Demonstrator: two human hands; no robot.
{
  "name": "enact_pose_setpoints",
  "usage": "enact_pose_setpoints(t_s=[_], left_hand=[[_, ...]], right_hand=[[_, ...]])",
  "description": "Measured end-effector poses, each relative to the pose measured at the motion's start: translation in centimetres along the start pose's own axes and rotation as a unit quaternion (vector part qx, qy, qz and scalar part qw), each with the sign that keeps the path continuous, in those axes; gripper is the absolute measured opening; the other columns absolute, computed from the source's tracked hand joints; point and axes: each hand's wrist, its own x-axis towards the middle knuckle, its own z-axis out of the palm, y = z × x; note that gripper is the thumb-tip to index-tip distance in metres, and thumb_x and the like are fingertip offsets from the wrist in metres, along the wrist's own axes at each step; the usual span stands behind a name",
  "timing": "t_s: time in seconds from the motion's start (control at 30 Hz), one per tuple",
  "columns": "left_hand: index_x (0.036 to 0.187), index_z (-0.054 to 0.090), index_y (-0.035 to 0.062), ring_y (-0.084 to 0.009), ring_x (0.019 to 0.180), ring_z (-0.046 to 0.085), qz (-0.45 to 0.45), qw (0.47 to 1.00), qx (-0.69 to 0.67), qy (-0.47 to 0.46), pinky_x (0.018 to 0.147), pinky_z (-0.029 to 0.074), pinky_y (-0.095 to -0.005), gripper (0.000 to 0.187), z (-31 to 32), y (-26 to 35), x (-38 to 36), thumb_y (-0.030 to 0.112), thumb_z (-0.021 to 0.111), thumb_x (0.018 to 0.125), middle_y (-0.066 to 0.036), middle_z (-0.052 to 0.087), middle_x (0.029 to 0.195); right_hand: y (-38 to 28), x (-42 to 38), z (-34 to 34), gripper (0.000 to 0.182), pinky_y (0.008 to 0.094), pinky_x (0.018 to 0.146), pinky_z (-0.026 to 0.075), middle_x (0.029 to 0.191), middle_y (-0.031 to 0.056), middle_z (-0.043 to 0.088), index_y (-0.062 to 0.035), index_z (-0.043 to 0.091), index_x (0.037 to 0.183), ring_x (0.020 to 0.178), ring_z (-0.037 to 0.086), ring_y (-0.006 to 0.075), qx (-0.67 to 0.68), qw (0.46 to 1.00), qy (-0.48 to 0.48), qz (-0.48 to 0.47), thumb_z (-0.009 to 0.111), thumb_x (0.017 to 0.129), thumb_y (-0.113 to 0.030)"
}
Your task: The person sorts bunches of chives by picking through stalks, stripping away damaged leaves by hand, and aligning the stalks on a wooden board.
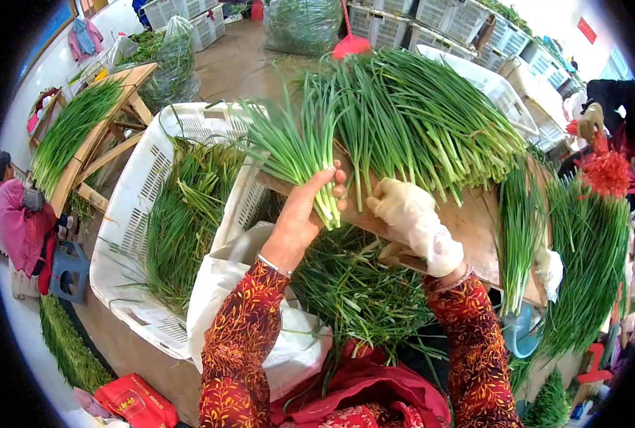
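My bare left hand (299, 214) is closed around a small bunch of chives (296, 150), its pale stem ends poking out below the fingers and its green leaves fanning up and away. To the right, my right hand (414, 214), in a whitish glove, has its fingers curled together at the near edge of the wooden board (467, 221). Whether anything is between those fingers is hidden. Just beyond it, a large pile of chives (424, 114) covers the board, stems toward me. Another bundle of chives (518, 235) lies across the board's right side.
Left of me, a white plastic crate (121, 257) holds loose greens. Trimmed leaves (360, 285) are heaped below the board, above my lap. A person (28, 221) in pink sits at far left. On the right, a co-worker's gloved hand (590, 121) is near red strands.
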Motion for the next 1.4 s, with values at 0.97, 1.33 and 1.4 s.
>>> enact_pose_setpoints(t_s=[0.97, 1.33, 1.4], left_hand=[[0.107, 0.053, 0.0058, -0.0120, 0.086, 0.058, -0.041, 0.998, 0.042, -0.017, 0.072, 0.050, -0.0260, 0.031, 0.7, -3.5, -0.7, 0.011, 0.065, 0.078, -0.003, 0.059, 0.101], [0.104, 0.053, 0.0051, -0.0119, 0.069, 0.059, -0.045, 0.998, 0.043, -0.016, 0.061, 0.052, -0.0277, 0.028, 2.3, -4.0, -1.8, 0.014, 0.063, 0.079, 0.000, 0.060, 0.086], [0.105, 0.053, 0.0047, -0.0121, 0.069, 0.059, -0.037, 0.998, 0.035, -0.022, 0.061, 0.052, -0.0280, 0.029, 2.2, -4.2, -1.7, 0.014, 0.063, 0.080, 0.000, 0.060, 0.086]], right_hand=[[0.4, -5.9, 0.1, 0.016, 0.0237, 0.062, 0.045, 0.076, 0.0062, 0.057, -0.0067, 0.057, 0.088, 0.070, 0.056, 0.0114, 0.419, 0.896, -0.004, -0.144, 0.065, 0.077, -0.015], [1.4, -0.4, -0.4, 0.024, 0.0182, 0.051, 0.039, 0.067, -0.0004, 0.055, -0.0036, 0.057, 0.091, 0.058, 0.048, 0.0051, 0.519, 0.854, 0.015, 0.027, 0.063, 0.080, -0.024], [0.7, -1.6, -0.5, 0.018, 0.0156, 0.049, 0.038, 0.067, -0.0012, 0.054, -0.0038, 0.055, 0.087, 0.057, 0.048, 0.0037, 0.565, 0.823, 0.034, 0.039, 0.064, 0.079, -0.017]])
